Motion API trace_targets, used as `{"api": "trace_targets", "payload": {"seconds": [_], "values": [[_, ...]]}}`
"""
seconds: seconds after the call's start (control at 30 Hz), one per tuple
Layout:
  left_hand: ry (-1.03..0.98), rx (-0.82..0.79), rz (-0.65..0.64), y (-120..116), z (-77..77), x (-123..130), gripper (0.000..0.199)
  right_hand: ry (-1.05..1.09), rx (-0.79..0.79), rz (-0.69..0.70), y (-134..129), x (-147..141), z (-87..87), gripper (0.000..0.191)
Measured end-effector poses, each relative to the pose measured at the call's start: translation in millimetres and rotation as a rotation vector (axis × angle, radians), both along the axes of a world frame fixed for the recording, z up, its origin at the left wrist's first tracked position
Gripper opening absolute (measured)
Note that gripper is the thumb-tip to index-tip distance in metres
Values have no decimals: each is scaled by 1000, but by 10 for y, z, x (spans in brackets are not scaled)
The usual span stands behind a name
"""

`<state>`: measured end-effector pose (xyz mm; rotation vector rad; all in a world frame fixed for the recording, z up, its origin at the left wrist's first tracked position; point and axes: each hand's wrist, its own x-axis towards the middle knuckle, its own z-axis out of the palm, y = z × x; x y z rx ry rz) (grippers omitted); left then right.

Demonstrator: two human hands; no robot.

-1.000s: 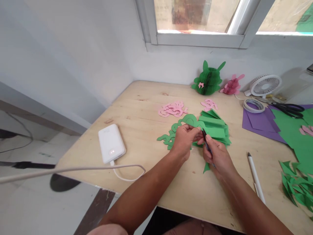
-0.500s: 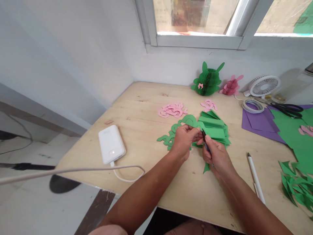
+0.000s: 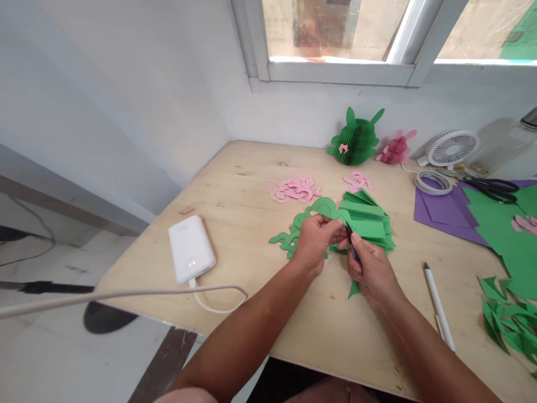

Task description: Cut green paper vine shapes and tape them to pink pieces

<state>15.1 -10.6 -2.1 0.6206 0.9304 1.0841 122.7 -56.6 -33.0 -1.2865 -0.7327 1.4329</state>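
Observation:
My left hand (image 3: 315,238) pinches a piece of green paper (image 3: 344,215) between thumb and fingers. My right hand (image 3: 369,263) is wrapped round a slim dark pointed tool (image 3: 353,246), its tip at the paper by my left fingertips; whether it is a craft knife or a pen I cannot tell. Curly green paper cut-outs (image 3: 289,238) lie on the table left of and behind my left hand. Just behind the hands rests a stack of folded green paper (image 3: 368,215). A small green scrap (image 3: 354,289) shows under my right hand.
Pink cut-outs (image 3: 296,189), a green honeycomb paper figure (image 3: 356,140) and a smaller pink one (image 3: 396,148) stand or lie farther back. To the right are a fan (image 3: 452,148), tape rolls (image 3: 433,183), scissors (image 3: 493,189), a white pen (image 3: 438,305) and green scraps (image 3: 509,324). A power bank (image 3: 192,249) lies left.
Both hands, the paper and the tool stay almost where they were. The whole view has shifted very slightly.

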Motion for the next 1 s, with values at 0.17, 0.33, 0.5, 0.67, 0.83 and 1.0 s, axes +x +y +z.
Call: {"api": "trace_targets", "payload": {"seconds": [0.17,0.33,0.5,0.67,0.83,1.0], "values": [[8,3,-17,11,0,-15,17,-15,12,18,4,16,-26,46],[30,2,-44,26,30,-39,19,-29,24,11,4,18,-32,46],[46,3,-39,30,36,-36,21,-36,25,18,3,23,-44,45],[37,3,-21,28,7,-19,24,-43,32,0,5,19,-56,45],[21,13,-24,21,-5,-10,20,-42,34,-14,2,6,-48,45],[32,11,-19,18,-2,-11,22,-36,38,-12,-1,-2,-31,45]]}}
